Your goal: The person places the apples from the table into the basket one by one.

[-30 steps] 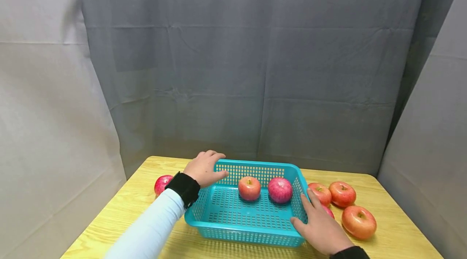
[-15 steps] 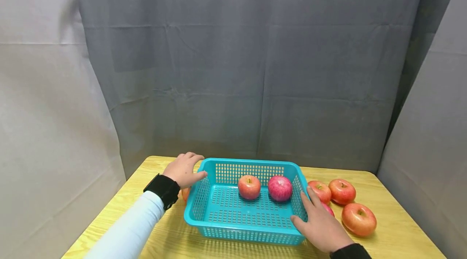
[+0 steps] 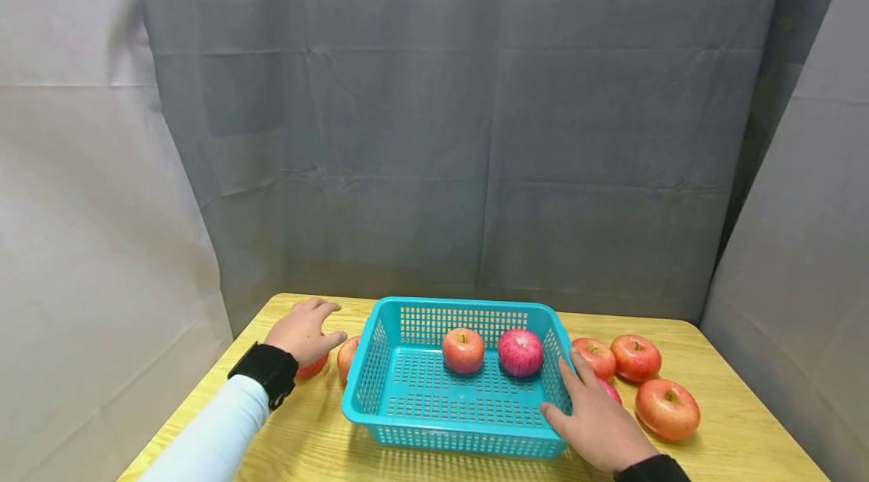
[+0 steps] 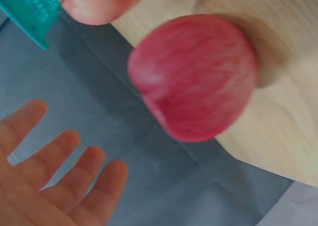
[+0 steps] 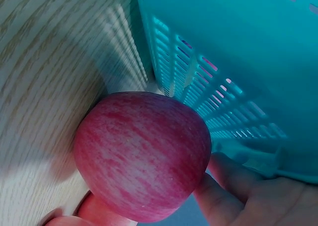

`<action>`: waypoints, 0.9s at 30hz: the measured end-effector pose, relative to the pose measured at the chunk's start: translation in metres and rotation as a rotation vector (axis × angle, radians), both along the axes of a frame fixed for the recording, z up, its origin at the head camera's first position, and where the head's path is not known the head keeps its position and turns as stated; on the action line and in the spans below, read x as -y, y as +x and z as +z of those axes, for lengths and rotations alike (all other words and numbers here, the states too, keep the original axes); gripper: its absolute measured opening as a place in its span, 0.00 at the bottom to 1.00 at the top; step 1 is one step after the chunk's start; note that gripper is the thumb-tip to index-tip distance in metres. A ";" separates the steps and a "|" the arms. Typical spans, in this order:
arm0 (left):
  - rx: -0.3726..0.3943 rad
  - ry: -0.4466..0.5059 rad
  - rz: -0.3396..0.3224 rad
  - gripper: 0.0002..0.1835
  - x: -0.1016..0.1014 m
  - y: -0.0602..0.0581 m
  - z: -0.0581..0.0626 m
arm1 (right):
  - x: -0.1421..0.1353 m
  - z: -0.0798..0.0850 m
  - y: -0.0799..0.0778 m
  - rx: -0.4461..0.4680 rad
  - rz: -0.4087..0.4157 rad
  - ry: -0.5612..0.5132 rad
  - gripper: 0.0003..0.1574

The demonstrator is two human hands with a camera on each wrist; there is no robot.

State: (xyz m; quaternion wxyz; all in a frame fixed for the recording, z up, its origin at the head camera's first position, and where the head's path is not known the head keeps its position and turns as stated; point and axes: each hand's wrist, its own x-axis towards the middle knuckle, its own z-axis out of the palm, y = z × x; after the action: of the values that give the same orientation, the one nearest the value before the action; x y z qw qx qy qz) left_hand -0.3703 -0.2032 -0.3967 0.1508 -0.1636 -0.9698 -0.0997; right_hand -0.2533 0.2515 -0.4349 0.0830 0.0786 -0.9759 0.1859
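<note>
Taking the basket's middle as our clock centre in the head view, we find the left hand (image 3: 305, 333) between nine and ten o'clock, outside the turquoise basket (image 3: 462, 427) and over the tabletop (image 3: 305, 440). Its fingers are released, spread and slightly bent, grasping nothing that we can see. Part of a red apple (image 3: 313, 368) shows at nine o'clock, half hidden by this hand; an orange-tinged apple (image 3: 347, 359) sits between it and the basket. In the left wrist view we see a streaked apple (image 4: 194, 79) apart from the fingertips, so we judge the hand is placed to be near fruit, not to bear on it.

The right hand (image 3: 600, 422) lies between three and four o'clock, fingers extended at the basket's right rim, clenched on nothing; we take it to be steadying the basket. In the right wrist view a pink apple (image 5: 144, 156) lies just beside the wall; whether the fingers touch it we cannot tell.

Inside, a yellow-red apple (image 3: 464, 351) sits at twelve and a magenta apple (image 3: 520, 353) at two, contained, we suppose, by the walls. Around three o'clock outside are a stemmed apple (image 3: 594, 357), a farther apple (image 3: 636, 359) and a nearer apple (image 3: 668, 410).
</note>
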 end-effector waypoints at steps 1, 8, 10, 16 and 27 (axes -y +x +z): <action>-0.002 0.000 0.002 0.29 0.002 0.000 -0.003 | 0.000 0.000 0.000 0.004 -0.002 -0.001 0.58; 0.011 0.010 0.045 0.28 0.018 -0.007 -0.025 | 0.000 0.001 0.002 0.010 -0.007 -0.012 0.57; 0.019 0.012 0.059 0.29 0.022 -0.009 -0.031 | 0.000 0.001 0.002 0.007 -0.008 -0.010 0.57; 0.050 0.013 0.096 0.32 0.033 -0.014 -0.047 | 0.000 0.000 0.002 -0.005 -0.012 -0.003 0.57; 0.102 0.057 0.132 0.38 0.039 -0.014 -0.059 | 0.001 0.001 0.003 -0.011 -0.006 -0.003 0.57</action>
State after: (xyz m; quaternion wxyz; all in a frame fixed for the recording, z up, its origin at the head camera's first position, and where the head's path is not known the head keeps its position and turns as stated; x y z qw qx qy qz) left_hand -0.3847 -0.2418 -0.4561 0.1122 -0.0898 -0.9817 -0.1252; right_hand -0.2506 0.2500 -0.4344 0.0888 0.0767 -0.9753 0.1870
